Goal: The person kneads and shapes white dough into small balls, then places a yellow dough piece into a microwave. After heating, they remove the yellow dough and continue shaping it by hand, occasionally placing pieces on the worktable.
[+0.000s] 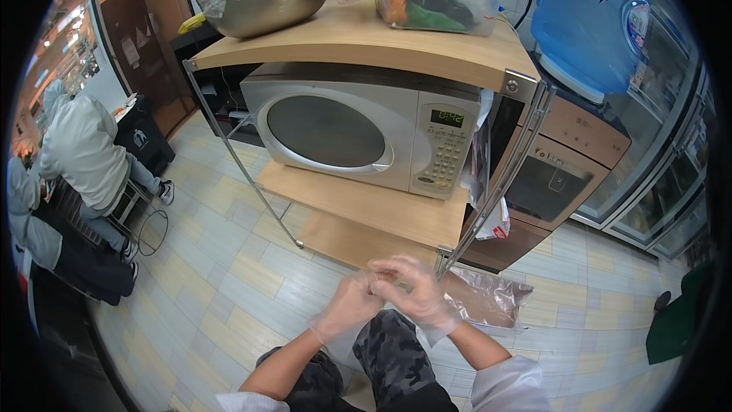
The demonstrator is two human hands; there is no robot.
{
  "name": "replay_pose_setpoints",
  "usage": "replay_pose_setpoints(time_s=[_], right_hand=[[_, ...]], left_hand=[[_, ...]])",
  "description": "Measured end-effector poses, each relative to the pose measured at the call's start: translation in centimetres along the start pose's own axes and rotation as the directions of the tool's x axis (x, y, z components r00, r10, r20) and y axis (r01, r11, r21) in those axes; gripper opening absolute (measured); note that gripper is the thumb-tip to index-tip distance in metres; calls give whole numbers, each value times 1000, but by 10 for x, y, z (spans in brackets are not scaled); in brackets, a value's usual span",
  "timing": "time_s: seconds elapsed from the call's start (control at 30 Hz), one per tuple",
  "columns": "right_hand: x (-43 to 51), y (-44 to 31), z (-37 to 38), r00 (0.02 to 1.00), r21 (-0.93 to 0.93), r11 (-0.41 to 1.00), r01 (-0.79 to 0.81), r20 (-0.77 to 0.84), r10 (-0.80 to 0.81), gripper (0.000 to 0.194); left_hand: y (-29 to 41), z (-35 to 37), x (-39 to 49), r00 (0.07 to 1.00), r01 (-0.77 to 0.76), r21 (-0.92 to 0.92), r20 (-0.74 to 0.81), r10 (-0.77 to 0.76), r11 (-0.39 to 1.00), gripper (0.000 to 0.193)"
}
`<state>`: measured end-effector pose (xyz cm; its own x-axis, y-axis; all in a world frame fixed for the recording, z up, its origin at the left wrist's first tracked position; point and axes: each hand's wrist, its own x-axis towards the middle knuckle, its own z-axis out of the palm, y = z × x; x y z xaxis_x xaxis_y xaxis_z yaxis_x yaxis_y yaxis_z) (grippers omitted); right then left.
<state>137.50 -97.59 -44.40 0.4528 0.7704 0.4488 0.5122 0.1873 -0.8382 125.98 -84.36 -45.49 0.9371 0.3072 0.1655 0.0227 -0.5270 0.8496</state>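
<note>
My left hand (349, 304) and my right hand (416, 293) meet in front of my knees, each in a clear disposable plastic glove. Their fingertips touch, and the fingers are bent inward. Something small and reddish-brown shows between them, but it is mostly hidden and too blurred to name. Beyond the hands stands a shelf unit (366, 194) with wooden boards and metal posts. On its middle board sits a silver microwave oven (343, 126), its door closed. A brown slab in clear plastic wrapping (486, 300) lies on the tiled floor, right of my right hand.
On the top board are a film-covered steel bowl (269, 3) and a clear plastic box (434, 3). A water dispenser with a blue bottle (589, 28) and glass-door refrigerators (646, 183) stand right. At left, people sit, one in a white jacket (80, 149), near a black bin (143, 137).
</note>
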Motion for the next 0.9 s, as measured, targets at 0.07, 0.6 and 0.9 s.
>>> replay_pose_setpoints(time_s=[0.07,0.6,0.9], right_hand=[[-6,9,14,998,40,999,-26,63,24,30],[2,30,41,997,928,-369,-47,68,46,59],[3,48,23,929,675,705,-219,-76,361,24]], left_hand=[[-5,0,-3,999,-43,70,-1,43,997,23],[-7,26,-30,904,230,-110,391,-170,967,30],[-9,41,-35,922,-138,34,369,116,990,19]])
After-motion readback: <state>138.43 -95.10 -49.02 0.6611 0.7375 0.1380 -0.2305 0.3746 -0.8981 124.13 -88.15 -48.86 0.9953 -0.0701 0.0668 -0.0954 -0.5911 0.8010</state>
